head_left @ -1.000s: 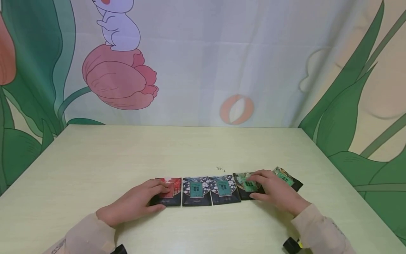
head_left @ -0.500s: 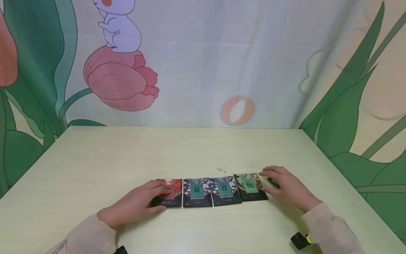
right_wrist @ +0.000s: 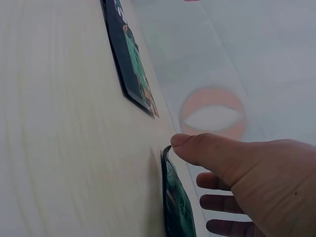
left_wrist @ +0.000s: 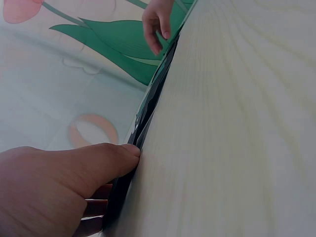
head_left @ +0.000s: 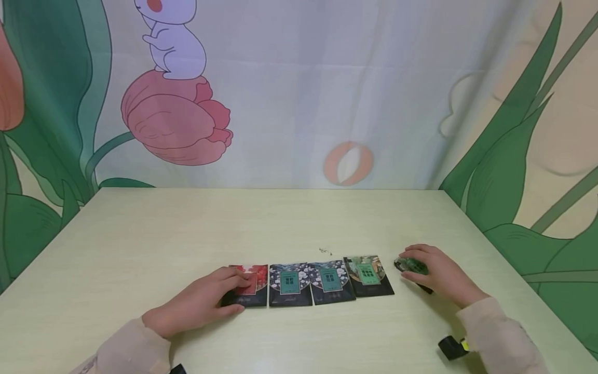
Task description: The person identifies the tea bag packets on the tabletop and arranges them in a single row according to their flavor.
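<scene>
Several flat printed sachets lie in a row on the table. My left hand (head_left: 198,301) rests at the left end, fingers over the red-and-dark sachet (head_left: 258,298) and thumb by its front edge. To its right are a blue floral sachet (head_left: 289,284), a second blue floral sachet (head_left: 331,281) and a green-and-dark sachet (head_left: 369,275). Apart from the row, on the right, another green sachet (head_left: 417,266) is partly hidden under my right hand (head_left: 436,272). In the right wrist view, the thumb is close to that sachet's end (right_wrist: 177,197), with the fingers spread beyond it.
The pale wooden table (head_left: 261,218) reaches back to a printed curtain (head_left: 280,104). Small dark marks (head_left: 325,251) show on the tabletop behind the row. A black device (head_left: 452,347) sits at the right wrist.
My right hand has moved right, from the row's green sachet to the separate one. That separate sachet now lies turned beneath the fingers. The left hand has stayed in place.
</scene>
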`<state>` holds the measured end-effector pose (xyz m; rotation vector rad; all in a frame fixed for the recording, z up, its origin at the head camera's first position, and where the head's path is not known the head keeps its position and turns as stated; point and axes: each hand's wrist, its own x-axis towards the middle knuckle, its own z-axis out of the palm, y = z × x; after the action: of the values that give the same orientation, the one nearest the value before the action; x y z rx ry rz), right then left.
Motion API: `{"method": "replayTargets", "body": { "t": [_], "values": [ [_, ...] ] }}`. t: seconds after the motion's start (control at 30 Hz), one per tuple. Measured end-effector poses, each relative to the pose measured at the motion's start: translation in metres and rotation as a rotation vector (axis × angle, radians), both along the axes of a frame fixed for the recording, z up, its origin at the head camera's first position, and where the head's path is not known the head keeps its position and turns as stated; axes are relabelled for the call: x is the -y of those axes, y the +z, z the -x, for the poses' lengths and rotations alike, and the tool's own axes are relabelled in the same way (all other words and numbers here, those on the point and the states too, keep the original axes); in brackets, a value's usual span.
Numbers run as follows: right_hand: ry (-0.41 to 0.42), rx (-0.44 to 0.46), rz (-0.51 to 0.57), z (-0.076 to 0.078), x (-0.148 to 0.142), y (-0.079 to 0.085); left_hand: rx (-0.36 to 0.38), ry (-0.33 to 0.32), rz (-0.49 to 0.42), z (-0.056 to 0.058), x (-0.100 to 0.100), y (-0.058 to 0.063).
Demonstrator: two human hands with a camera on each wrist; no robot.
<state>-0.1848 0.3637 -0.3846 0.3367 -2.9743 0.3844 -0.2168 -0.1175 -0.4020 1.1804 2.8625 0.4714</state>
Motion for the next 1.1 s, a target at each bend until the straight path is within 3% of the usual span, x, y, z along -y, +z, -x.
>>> {"method": "replayTargets", "body": {
  "t": [0.5, 1.1],
  "values": [
    [-0.015, 0.077, 0.008, 0.002, -0.013, -0.004, 0.009, -0.006, -0.003, 0.001, 0.001, -0.002],
    [-0.027, 0.059, -0.034, 0.001, -0.006, -0.003, -0.017, -0.017, 0.002, -0.001, 0.0, 0.001]
  ]
}}
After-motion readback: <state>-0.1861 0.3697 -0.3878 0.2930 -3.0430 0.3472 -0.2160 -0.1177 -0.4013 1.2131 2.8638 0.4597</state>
